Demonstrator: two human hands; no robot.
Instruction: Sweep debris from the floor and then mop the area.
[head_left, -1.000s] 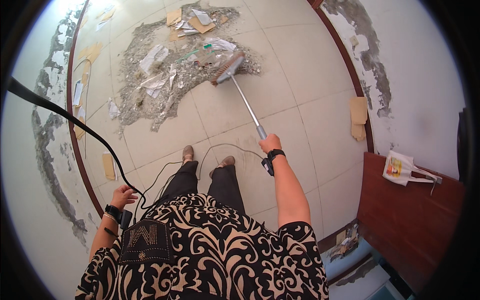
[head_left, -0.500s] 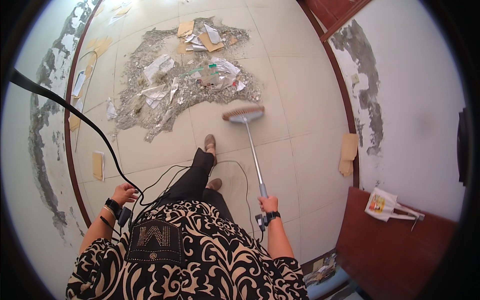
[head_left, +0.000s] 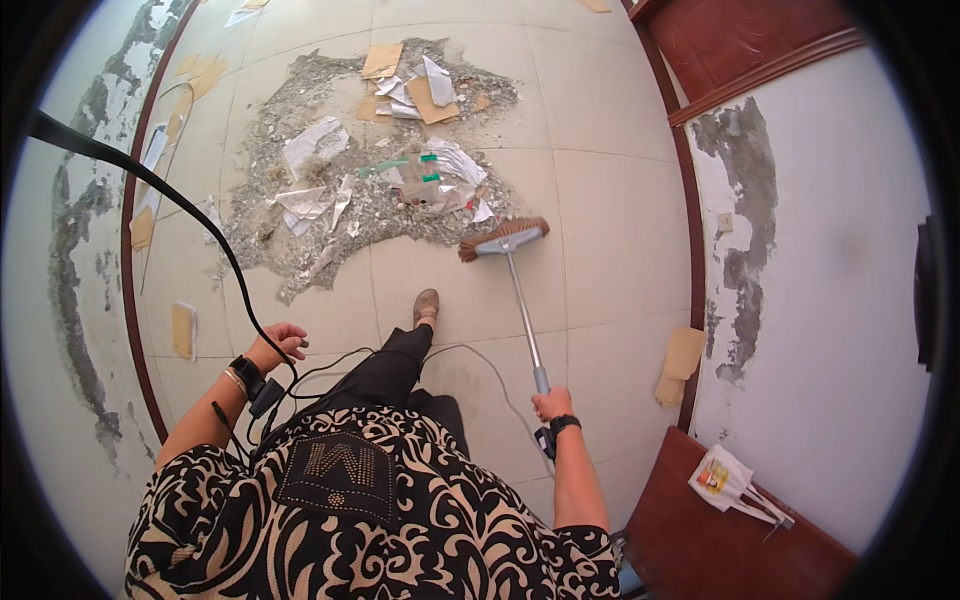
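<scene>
Head cam: right hand point(head_left: 552, 404) wrapped round silver-tubed, brown-bristled broom point(head_left: 524, 306), aimed ~12 o'clock; left hand point(head_left: 278, 346) half-curled, can't tell if empty.

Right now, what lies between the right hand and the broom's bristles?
In the head view, a grey grip, silver pole and grey brush head link the right hand to the bristles.

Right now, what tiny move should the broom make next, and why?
Probably a short push forward and left by the right hand: it grips the broom, whose bristles sit by the near right edge of the rubble, close to a loose white scrap.
</scene>
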